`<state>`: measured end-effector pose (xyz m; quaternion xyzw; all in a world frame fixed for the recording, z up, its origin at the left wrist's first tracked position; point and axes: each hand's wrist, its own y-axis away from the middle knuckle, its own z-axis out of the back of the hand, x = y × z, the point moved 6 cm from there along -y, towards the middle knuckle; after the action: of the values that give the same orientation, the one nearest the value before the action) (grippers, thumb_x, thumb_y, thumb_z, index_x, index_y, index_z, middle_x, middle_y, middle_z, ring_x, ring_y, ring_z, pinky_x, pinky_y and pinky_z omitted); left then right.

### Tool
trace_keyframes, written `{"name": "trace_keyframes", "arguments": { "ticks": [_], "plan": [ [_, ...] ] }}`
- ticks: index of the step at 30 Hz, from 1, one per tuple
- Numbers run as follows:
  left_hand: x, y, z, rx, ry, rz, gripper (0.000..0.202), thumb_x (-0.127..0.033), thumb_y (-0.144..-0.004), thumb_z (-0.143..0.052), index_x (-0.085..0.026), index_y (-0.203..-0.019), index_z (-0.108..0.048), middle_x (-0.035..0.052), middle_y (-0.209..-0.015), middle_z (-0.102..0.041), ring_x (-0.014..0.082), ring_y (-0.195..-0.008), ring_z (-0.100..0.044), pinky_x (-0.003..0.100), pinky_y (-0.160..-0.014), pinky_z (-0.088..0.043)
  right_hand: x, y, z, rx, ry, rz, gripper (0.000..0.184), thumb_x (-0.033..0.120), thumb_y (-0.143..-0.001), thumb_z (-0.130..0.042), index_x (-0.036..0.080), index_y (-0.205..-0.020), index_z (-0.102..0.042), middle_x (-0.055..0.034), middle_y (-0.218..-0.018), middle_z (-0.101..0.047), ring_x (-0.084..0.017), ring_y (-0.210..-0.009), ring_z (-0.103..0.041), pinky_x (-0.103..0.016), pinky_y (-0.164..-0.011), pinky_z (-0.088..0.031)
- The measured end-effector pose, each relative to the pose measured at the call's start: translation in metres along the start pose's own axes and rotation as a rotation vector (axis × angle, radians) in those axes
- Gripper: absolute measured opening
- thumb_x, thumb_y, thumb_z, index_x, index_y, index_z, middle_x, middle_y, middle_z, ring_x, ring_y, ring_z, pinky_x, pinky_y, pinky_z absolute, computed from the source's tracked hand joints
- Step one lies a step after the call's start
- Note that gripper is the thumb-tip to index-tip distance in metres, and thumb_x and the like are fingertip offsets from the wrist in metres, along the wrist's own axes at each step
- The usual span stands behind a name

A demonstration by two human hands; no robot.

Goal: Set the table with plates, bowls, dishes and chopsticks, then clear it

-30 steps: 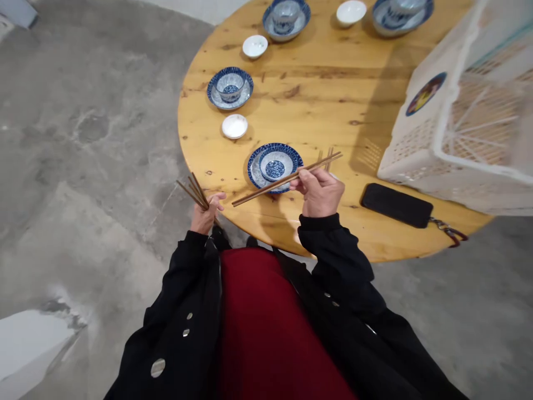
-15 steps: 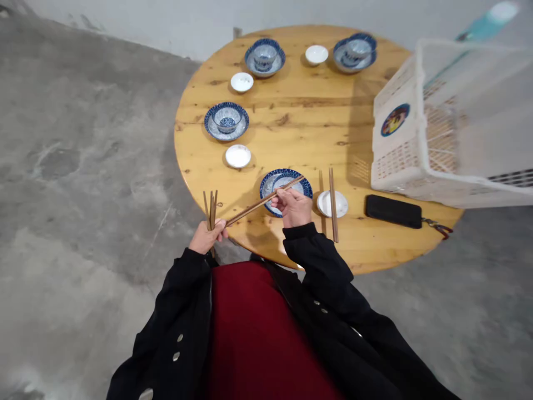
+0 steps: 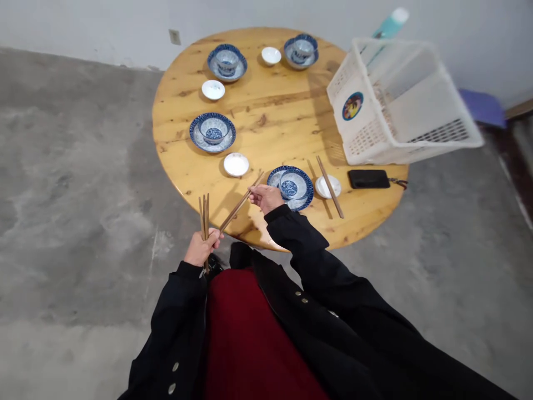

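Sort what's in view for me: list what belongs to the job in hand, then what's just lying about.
Part of the job, it seems:
chopsticks in the left hand
chopstick pair in the right hand
chopsticks laid across a small white dish
blue-and-white bowls on plates
other white dishes

Probably just lying about:
black phone
white basket

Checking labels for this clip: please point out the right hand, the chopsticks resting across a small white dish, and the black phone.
Right hand (image 3: 266, 198): head view, back of the hand.
Resting chopsticks (image 3: 330, 186): head view, about halfway along their length.
Black phone (image 3: 368, 179): head view, middle of its upper face.
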<state>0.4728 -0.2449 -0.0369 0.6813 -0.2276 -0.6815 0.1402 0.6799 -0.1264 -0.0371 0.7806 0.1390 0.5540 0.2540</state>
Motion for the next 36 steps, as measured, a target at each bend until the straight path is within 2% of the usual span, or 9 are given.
{"name": "trace_keyframes", "arguments": {
  "ticks": [4, 9, 14, 19, 27, 33, 36],
  "plan": [
    [-0.016, -0.035, 0.003, 0.015, -0.019, -0.048, 0.037, -0.049, -0.075, -0.061, -0.013, -0.073, -0.066, -0.0031, -0.05, -0.049, 0.007, -0.045, -0.038, 0.022, -0.044, -0.027, 0.023, -0.032, -0.009, -0.064, 0.057, 0.038, 0.018, 0.01, -0.078, -0.066, 0.014, -0.062, -0.059, 0.0027, -0.048, -0.057, -0.006, -0.042, -0.053, -0.014, -0.039, -0.044],
    [-0.037, -0.085, 0.008, -0.018, -0.079, -0.069, 0.032, -0.045, -0.074, -0.06, -0.013, -0.07, -0.065, -0.0031, -0.051, -0.05, 0.0071, -0.046, -0.039, 0.022, -0.046, -0.028, 0.045, -0.089, -0.013, -0.164, 0.148, 0.058, 0.024, 0.011, -0.076, -0.07, 0.017, -0.06, -0.054, 0.0049, -0.045, -0.054, -0.006, -0.039, -0.05, -0.014, -0.037, -0.042],
    [-0.052, -0.135, 0.015, -0.048, -0.122, -0.034, 0.031, -0.042, -0.073, -0.061, -0.012, -0.07, -0.066, -0.0023, -0.053, -0.052, 0.0068, -0.046, -0.039, 0.022, -0.045, -0.027, 0.054, -0.144, -0.017, -0.231, 0.191, 0.035, 0.026, 0.008, -0.077, -0.069, 0.016, -0.058, -0.053, 0.0044, -0.044, -0.053, -0.007, -0.04, -0.05, -0.015, -0.038, -0.043],
    [-0.058, -0.17, 0.015, -0.058, -0.135, -0.003, 0.028, -0.041, -0.074, -0.062, -0.013, -0.069, -0.066, -0.0022, -0.052, -0.051, 0.0072, -0.045, -0.039, 0.022, -0.046, -0.028, 0.055, -0.18, -0.017, -0.28, 0.199, 0.017, 0.03, 0.006, -0.081, -0.065, 0.016, -0.056, -0.051, 0.0039, -0.042, -0.05, -0.007, -0.039, -0.047, -0.016, -0.039, -0.039],
    [-0.059, -0.196, 0.021, -0.032, -0.15, 0.081, 0.027, -0.038, -0.076, -0.061, -0.012, -0.073, -0.066, -0.0019, -0.051, -0.052, 0.0072, -0.043, -0.036, 0.023, -0.044, -0.026, 0.044, -0.208, -0.01, -0.325, 0.203, 0.012, 0.031, 0.005, -0.079, -0.066, 0.017, -0.054, -0.051, 0.0022, -0.046, -0.051, -0.008, -0.04, -0.048, -0.02, -0.041, -0.04],
    [-0.051, -0.204, 0.029, 0.023, -0.174, 0.136, 0.03, -0.043, -0.077, -0.063, -0.013, -0.072, -0.065, 0.0, -0.053, -0.055, 0.0073, -0.042, -0.034, 0.024, -0.045, -0.027, 0.039, -0.201, -0.009, -0.362, 0.189, 0.01, 0.028, 0.007, -0.08, -0.064, 0.017, -0.057, -0.053, 0.0031, -0.045, -0.05, -0.009, -0.038, -0.048, -0.019, -0.037, -0.039],
    [-0.051, -0.208, 0.033, 0.066, -0.202, 0.137, 0.035, -0.048, -0.076, -0.063, -0.013, -0.073, -0.065, 0.0024, -0.057, -0.06, 0.0083, -0.044, -0.038, 0.024, -0.045, -0.03, 0.039, -0.195, -0.01, -0.397, 0.199, 0.013, 0.027, 0.007, -0.081, -0.064, 0.016, -0.057, -0.053, 0.0036, -0.044, -0.05, -0.008, -0.038, -0.048, -0.018, -0.036, -0.038]
  ]
}}
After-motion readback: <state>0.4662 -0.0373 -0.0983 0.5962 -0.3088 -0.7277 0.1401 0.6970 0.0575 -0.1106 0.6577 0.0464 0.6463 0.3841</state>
